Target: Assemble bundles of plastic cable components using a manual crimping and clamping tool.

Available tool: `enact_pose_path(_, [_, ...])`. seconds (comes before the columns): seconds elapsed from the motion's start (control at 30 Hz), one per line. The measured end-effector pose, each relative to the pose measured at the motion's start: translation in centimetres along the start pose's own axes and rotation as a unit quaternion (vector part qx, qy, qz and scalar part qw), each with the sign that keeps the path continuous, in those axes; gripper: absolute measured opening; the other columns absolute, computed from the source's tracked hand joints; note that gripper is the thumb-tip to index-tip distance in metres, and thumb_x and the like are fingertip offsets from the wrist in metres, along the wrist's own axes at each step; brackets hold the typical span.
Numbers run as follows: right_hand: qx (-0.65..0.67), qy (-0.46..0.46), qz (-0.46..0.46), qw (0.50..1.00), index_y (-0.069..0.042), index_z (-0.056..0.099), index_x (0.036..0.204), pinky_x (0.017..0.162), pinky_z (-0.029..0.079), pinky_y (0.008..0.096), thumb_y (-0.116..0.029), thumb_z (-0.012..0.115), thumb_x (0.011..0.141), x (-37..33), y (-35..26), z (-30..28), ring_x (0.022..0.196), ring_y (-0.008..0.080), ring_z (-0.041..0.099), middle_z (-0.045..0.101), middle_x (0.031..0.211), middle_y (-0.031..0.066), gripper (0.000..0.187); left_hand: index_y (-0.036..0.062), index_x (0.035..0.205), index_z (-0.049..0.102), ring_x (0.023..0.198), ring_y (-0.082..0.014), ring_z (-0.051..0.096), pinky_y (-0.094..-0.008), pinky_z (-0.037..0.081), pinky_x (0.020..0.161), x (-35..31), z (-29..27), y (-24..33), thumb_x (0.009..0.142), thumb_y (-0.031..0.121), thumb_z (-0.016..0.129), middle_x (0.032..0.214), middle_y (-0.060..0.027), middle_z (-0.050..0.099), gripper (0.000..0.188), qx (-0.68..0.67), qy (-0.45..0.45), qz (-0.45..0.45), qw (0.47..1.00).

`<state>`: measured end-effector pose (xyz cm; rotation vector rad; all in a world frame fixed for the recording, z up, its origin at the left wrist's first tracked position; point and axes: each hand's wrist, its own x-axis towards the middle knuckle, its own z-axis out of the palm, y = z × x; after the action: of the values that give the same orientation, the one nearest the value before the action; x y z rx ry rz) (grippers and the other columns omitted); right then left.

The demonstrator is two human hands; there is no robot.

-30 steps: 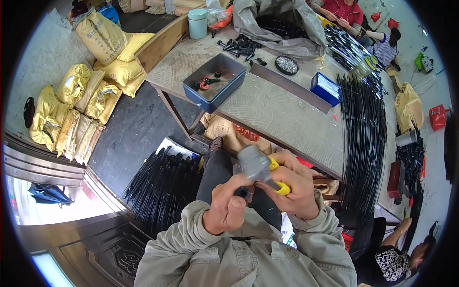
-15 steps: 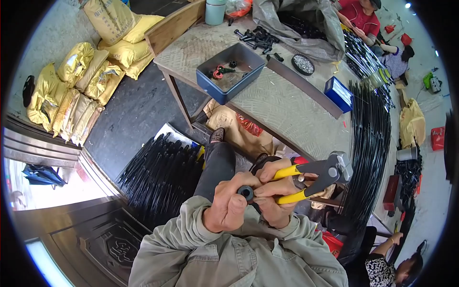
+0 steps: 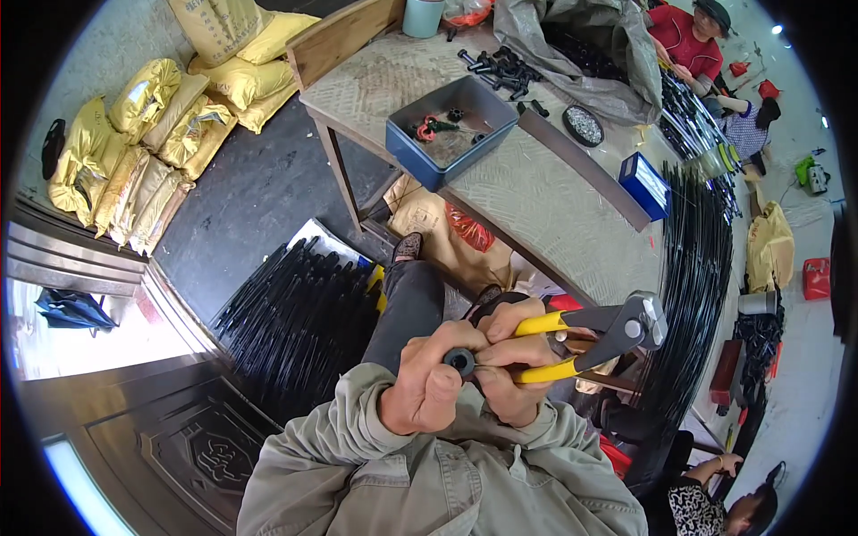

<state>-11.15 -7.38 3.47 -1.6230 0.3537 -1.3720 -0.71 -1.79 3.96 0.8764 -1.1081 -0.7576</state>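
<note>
My left hand (image 3: pixel 420 384) is closed around a small black cylindrical part (image 3: pixel 460 362), its round hollow end turned up toward me. Beside it, my right hand (image 3: pixel 514 366) grips end-cutting pliers (image 3: pixel 615 324) with yellow handles and a dark metal head. The plier jaws point away to the right, apart from the black part. Fingertips of the right hand meet the black part's side, and the two hands touch in front of my lap. Most of the part's length is hidden by my fingers.
A table (image 3: pixel 554 246) ahead carries a blue-grey bin (image 3: pixel 447 165), a blue box (image 3: pixel 645 185), a dish of small metal pieces (image 3: pixel 583 126) and black parts (image 3: pixel 500 70). Black rods (image 3: pixel 295 313) stand bundled at left; long rods (image 3: pixel 693 286) lie right. Yellow sacks (image 3: pixel 143 98) are stacked left. Other people sit right.
The view has turned slightly, so the table and bin appear farther right. My hands keep the same hold, and the plier head sits slightly lower and farther right.
</note>
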Motion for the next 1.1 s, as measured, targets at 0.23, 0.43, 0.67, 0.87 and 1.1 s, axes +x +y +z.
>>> enact_pose_path(0.23, [0.015,-0.021,0.042,0.999,-0.004,0.062,0.086,0.065,0.041,0.0265,0.000,0.071,0.068,-0.2,0.2,0.1,0.075,0.0150,0.050,0.051,0.092,0.0108,0.021,-0.0054,0.092,0.050,0.053,-0.0144,0.047,-0.0264,0.036,0.048,-0.4,-0.5,-0.4,0.094,0.045,0.031,0.069,-0.0091,0.049,0.054,0.006,-0.005,0.016,1.000])
enact_pose_path(0.43, [-0.134,-0.086,0.059,0.985,-0.003,0.062,0.087,0.065,0.043,0.0276,-0.002,0.071,0.069,1.0,-1.6,0.2,0.077,0.0184,0.054,0.054,0.093,0.0124,0.020,-0.0037,0.091,0.051,0.050,-0.0111,0.045,-0.0251,0.034,0.046,-1.3,-1.5,-1.6,0.094,0.048,0.026,0.066,-0.0078,0.050,0.058,-0.034,0.046,-0.044,0.997])
enact_pose_path(0.67, [-0.528,-0.319,-0.046,0.786,-0.005,0.062,0.093,0.061,0.046,0.0300,-0.001,0.065,0.068,2.2,-5.7,-5.9,0.073,0.0243,0.056,0.055,0.097,0.0123,0.025,-0.0039,0.089,0.051,0.052,-0.0093,0.043,-0.0238,0.032,0.047,-1.3,-2.3,-1.9,0.092,0.053,0.026,0.067,-0.0075,0.049,0.062,-0.056,0.055,-0.062,0.995])
enact_pose_path(0.87, [-0.570,-0.396,-0.019,0.720,-0.006,0.062,0.096,0.077,0.047,0.0367,-0.004,0.062,0.070,3.3,-7.0,-5.8,0.088,0.0273,0.058,0.054,0.105,0.0125,0.026,-0.0050,0.091,0.049,0.058,-0.0096,0.043,-0.0220,0.033,0.050,-1.8,-1.9,-1.5,0.089,0.059,0.026,0.074,-0.0087,0.050,0.068,-0.003,0.055,-0.082,0.995])
enact_pose_path(1.1, [-0.675,-0.377,-0.102,0.626,-0.005,0.058,0.112,0.089,0.040,0.0458,-0.010,0.055,0.076,4.9,-8.3,-5.1,0.098,0.0263,0.054,0.049,0.110,0.0144,0.036,-0.0048,0.094,0.049,0.058,-0.0088,0.043,-0.0216,0.035,0.051,-1.8,-1.4,-0.5,0.090,0.058,0.027,0.078,-0.0084,0.051,0.067,-0.007,0.040,-0.120,0.992])
